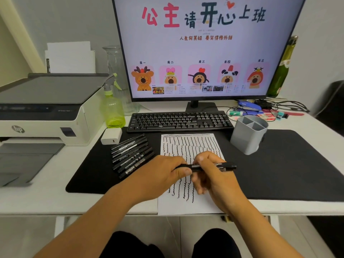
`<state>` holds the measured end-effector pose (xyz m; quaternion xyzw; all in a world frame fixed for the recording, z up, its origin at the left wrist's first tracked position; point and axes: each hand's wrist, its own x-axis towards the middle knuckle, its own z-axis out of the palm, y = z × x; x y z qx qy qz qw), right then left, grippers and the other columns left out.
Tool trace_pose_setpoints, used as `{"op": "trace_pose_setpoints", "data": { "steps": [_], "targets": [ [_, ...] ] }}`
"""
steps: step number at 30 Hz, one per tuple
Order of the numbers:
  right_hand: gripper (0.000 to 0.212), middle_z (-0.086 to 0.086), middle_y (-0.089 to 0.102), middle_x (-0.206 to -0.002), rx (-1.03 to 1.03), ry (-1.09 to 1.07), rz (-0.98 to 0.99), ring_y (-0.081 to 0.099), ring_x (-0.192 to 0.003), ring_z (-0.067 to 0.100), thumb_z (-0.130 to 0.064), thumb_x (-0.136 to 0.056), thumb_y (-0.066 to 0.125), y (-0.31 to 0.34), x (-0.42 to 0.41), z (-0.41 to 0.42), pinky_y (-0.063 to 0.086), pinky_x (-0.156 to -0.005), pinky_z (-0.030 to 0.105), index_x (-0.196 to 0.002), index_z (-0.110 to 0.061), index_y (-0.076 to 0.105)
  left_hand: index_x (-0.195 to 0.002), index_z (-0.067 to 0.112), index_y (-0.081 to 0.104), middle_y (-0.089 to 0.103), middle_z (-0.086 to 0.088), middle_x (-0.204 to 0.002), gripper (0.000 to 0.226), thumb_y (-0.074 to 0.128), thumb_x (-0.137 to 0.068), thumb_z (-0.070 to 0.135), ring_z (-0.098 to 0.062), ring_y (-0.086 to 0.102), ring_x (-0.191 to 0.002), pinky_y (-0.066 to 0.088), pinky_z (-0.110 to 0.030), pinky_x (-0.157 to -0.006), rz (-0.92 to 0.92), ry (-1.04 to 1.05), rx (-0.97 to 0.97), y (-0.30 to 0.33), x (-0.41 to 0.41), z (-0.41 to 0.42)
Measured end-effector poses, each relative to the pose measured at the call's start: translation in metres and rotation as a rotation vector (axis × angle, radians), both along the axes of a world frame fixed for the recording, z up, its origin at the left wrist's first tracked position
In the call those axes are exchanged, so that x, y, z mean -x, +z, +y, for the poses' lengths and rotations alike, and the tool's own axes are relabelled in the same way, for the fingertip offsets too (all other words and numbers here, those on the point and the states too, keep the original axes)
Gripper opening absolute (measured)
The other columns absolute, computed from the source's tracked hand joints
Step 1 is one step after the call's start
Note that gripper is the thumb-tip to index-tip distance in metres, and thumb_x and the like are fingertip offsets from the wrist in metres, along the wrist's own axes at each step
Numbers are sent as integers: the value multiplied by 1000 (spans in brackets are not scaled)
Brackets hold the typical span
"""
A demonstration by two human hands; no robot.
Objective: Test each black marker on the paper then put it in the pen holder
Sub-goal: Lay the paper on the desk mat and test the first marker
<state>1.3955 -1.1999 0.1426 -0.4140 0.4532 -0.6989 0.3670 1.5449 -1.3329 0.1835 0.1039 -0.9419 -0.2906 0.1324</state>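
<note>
Now | left hand (163,172) clenched on black marker (204,167) | right hand (212,170) grip grasping same marker | above paper (188,144)

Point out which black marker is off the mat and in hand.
The marker held level over the paper by both the left hand and right hand; the others lie bunched on the mat.

**One head-worn view, looking forward and down**

The single wide-angle camera sat above the seated person's lap, facing a desk (307,207) close below. Forearms entered from the bottom edge; a monitor (201,47) filled the upper centre, a printer (42,110) the left.
</note>
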Motion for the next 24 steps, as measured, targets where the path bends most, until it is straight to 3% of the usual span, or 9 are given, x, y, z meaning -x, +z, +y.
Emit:
{"op": "trace_pose_setpoints", "data": {
  "steps": [3,6,9,12,15,18,21,24],
  "targets": [
    [24,23,71,-72,0,-10,82,58,-43,24,-28,-94,59,5,4,7,47,-45,26,-83,-8,65,-80,29,49,53,6,-68,40,28,-91,62,-8,46,-56,39,-26,-51,-27,-18,28,-3,-1,8],
    [25,24,72,-71,17,11,127,61,-42,27,-22,-94,57,7,7,17,49,-45,28,-77,-4,62,-75,31,47,51,9,-62,28,37,-96,47,-5,45,-53,33,-17,-49,-45,-92,-86,-1,-6,14],
    [24,23,73,-71,32,33,195,64,-43,28,-17,-95,56,3,3,19,52,-46,31,-75,-4,60,-74,26,51,48,14,-58,28,41,-100,34,-2,43,-50,33,-13,-52,-149,-156,-331,2,-8,16],
    [24,21,73,-67,41,30,222,65,-42,28,-16,-93,58,1,5,21,53,-47,29,-72,-3,61,-74,17,52,40,7,-60,31,41,-101,29,-5,33,-49,31,-17,-48,-266,-207,-649,4,-11,16],
    [23,18,67,-57,93,-238,38,58,-35,24,-13,-86,55,11,50,48,49,-44,21,-64,-15,62,-75,14,50,44,9,-58,31,41,-100,30,-4,32,-47,28,-16,-45,-279,-84,-762,7,-33,-14],
    [24,22,68,-62,102,-376,93,54,-36,29,-21,-88,55,29,92,71,52,-47,24,-64,-21,58,-79,11,54,47,-2,-61,33,41,-96,36,-12,39,-50,35,-29,-53,-262,160,-584,4,-54,-54],
    [18,20,69,-66,37,-405,151,57,-42,32,-28,-86,57,32,93,62,54,-47,28,-71,-23,64,-78,32,56,60,4,-63,33,34,-96,49,-7,56,-54,48,-21,-59,-173,166,-161,-10,-44,-48],
    [17,19,69,-67,2,-423,162,60,-47,32,-25,-90,56,27,81,49,54,-48,31,-77,-20,67,-91,37,56,61,14,-82,42,30,-85,69,-2,59,-76,50,-22,-67,-99,177,72,-25,-18,-30]
  ]
}}
